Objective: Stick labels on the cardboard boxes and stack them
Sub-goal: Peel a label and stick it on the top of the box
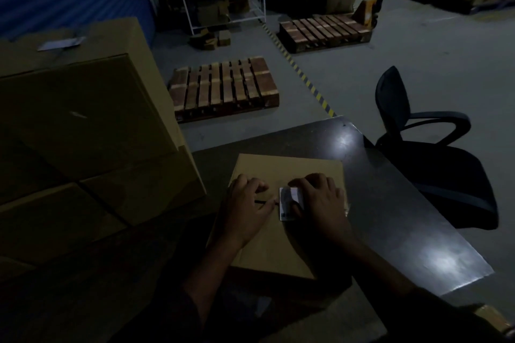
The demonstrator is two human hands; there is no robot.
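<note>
While the stack of boxes (83,120) waits at nine o'clock, the left hand (245,209) lies flat on the cardboard box (278,245), steadying it, and at three o'clock of it the right hand (317,200) presses the label (287,203) flat-fingered; best smooth from centre outward, corners last.

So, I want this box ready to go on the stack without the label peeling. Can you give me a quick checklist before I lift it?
1. Label lies on the box top: ok.
2. Right hand presses the label down: ok.
3. Left hand rests flat on the box, steadying it: ok.
4. Label edges fully stuck: cannot tell, the hand covers its right part.
5. Box sits square on the table: ok.
6. Stack of boxes at left has a free top: cannot tell, dim light.
</note>
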